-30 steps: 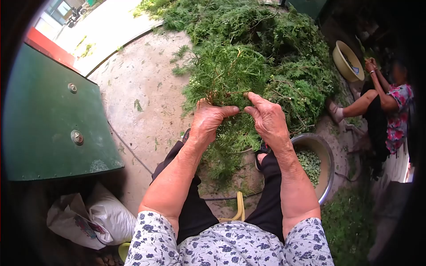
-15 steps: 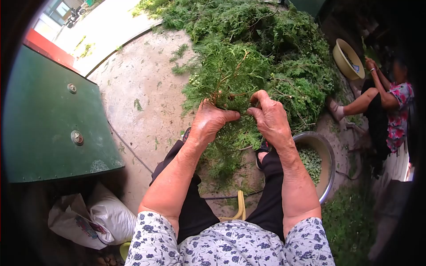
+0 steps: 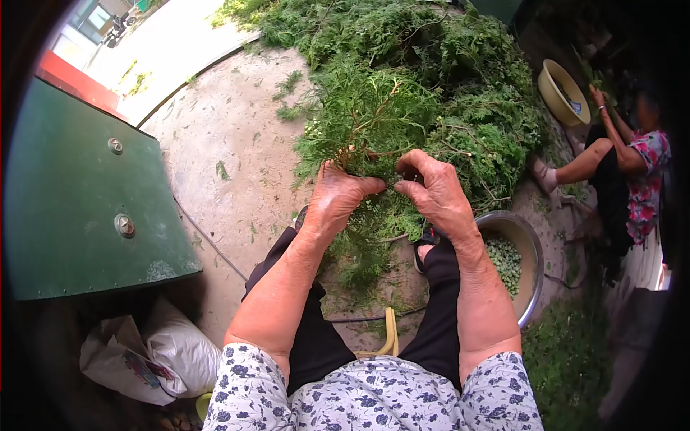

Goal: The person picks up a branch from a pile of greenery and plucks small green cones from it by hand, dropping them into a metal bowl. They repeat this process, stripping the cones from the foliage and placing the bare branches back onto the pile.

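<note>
My left hand point(image 3: 338, 194) is closed around the stem of a leafy evergreen branch point(image 3: 370, 118), whose flat green sprays spread above and below the fist. Beside it, my right hand point(image 3: 435, 188) is curled in a pinch at the branch's foliage; whatever lies between thumb and forefinger is too small to make out. A few pale green cones show at the branch's left side. By my right knee stands a metal basin point(image 3: 536, 269) with many small green cones point(image 3: 504, 264) in it.
Cut evergreen branches point(image 3: 474, 79) are heaped ahead. A green metal box point(image 3: 86, 194) stands left, above white sacks point(image 3: 183, 348). At right a person point(image 3: 632, 158) sits near a yellowish basin point(image 3: 550, 90), holding greenery. A dark cable point(image 3: 215, 241) crosses the floor.
My right hand's pinch has shifted slightly left and down, nearer my left thumb. My left hand keeps hold of the branch, almost unmoved. The other person's hands shifted slightly.
</note>
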Available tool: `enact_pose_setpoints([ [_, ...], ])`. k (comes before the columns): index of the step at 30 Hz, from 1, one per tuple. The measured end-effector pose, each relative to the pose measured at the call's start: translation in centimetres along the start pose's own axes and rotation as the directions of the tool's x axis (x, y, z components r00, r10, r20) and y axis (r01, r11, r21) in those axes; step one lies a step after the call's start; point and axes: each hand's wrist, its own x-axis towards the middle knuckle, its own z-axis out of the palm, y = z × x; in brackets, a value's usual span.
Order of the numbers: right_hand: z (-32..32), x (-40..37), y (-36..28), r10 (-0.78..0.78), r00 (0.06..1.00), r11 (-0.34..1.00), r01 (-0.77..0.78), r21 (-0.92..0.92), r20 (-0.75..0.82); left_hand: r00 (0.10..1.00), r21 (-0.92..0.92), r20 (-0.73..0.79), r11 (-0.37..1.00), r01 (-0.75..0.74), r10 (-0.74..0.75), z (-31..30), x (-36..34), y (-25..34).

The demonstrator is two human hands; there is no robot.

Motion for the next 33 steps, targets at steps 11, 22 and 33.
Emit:
enact_pose_setpoints([
  [11, 0.8, 0.7, 0.5, 0.379, 0.838, 0.764, -0.044, 0.643, -0.393, 0.993, -0.153, -0.076, 0.986, 0.074, -0.086, 0.7, -1.0, 1.3],
  [22, 1.3, -0.1, 2.5, 0.469, 0.860, 0.181, -0.317, 0.931, 0.202, 0.971, -0.302, -0.056, 0.931, 0.205, -0.232, -0.1, -1.1, 2.3],
  [33, 2.0, -0.3, 1.4, 0.463, 0.855, 0.102, -0.313, 0.944, 0.233, 0.970, -0.368, -0.042, 0.906, 0.209, -0.241, -0.4, -1.0, 2.0],
])
